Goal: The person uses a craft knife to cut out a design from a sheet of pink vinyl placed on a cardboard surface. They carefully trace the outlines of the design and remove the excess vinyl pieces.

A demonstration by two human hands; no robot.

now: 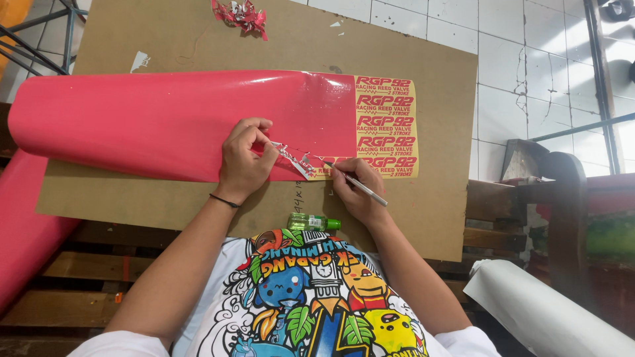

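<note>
A glossy red vinyl sheet lies across a brown board; its right end is a yellow backing panel with rows of red cut stickers. My left hand rests on the sheet's lower edge and pinches a thin strip of peeled red waste vinyl. My right hand grips a slim silver pointed tool like a pen, its tip touching the sheet's bottom edge just right of the strip.
A small green glass bottle lies on the board near my chest. A crumpled wad of red vinyl scraps sits at the board's top edge. A red roll is at left, a white roll at lower right, wooden slats beneath.
</note>
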